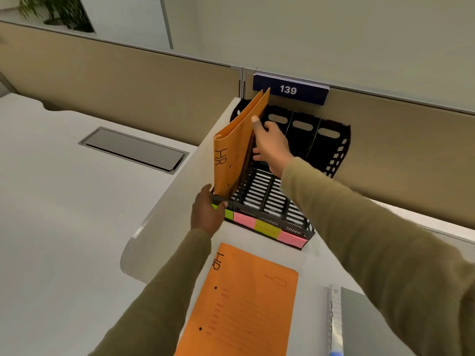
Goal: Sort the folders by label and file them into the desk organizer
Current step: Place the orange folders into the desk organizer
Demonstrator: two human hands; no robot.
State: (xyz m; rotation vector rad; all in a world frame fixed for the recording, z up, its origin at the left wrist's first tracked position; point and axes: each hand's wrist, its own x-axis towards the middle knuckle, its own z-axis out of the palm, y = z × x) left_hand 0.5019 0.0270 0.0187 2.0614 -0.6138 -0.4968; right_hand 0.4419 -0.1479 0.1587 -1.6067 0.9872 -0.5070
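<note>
- The pale grey desk surface (pixel 64 201) lies bare at the left apart from a flush metal cable hatch (pixel 133 149); its rounded edge ends just left of the person's left forearm.
- The left hand (pixel 207 211), sleeved in olive green, grips the front left corner of the black slotted plastic desk organizer (pixel 272 199), fingers curled over its low front rail and covering part of a green sticky label (pixel 228 214).
- An upright orange paper folder marked "HR" (pixel 232 152) stands in the organizer's leftmost slot, leaning slightly, its top corner rising above the organizer's back wall.
- The right hand (pixel 270 145) reaches over the middle slots, its fingers spread flat against the folder's right face, thumb up near the top edge; it pinches nothing.
- The slots to the right of it stand open; pink and yellow sticky labels (pixel 267 228) run along the front rail.
- A second orange folder marked "HR" (pixel 241 304) lies flat on the desk just before the organizer, between the two forearms.
- A grey spiral-bound notebook (pixel 359 322) lies near the lower right edge.
- A tan partition with a blue sign reading "139" (pixel 289 89) closes off the space directly behind the organizer.
</note>
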